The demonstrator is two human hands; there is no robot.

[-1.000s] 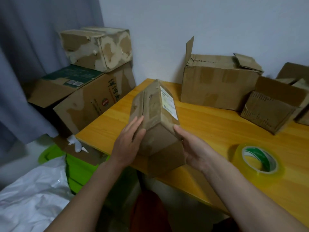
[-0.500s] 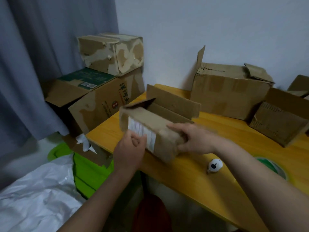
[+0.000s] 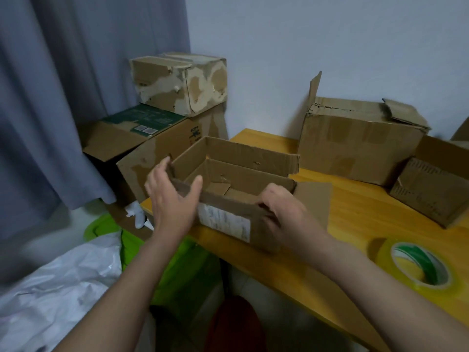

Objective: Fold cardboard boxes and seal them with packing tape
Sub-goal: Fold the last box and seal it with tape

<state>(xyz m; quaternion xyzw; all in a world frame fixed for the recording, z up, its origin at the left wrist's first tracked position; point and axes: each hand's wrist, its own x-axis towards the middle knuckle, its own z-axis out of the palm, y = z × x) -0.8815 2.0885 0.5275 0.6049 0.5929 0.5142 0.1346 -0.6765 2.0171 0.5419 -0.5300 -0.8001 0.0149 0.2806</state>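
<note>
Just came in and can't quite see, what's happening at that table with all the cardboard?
A person is working on a small cardboard box at the near corner of a wooden table. The box sits open side up, its flaps still raised. The left hand is at its left end with fingers loosely spread, and the right hand grips the near wall's rim. A roll of packing tape lies untouched to the right. More open boxes stand along the wall behind.

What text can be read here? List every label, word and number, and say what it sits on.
No text can be read in this frame.
White shipping label on the open box: print blurred.
Dark characters on the big brown carton: too small to read.
Green printed sheet with two barcode stickers: illegible.
Tape roll: green-and-white core, no words legible.
</note>
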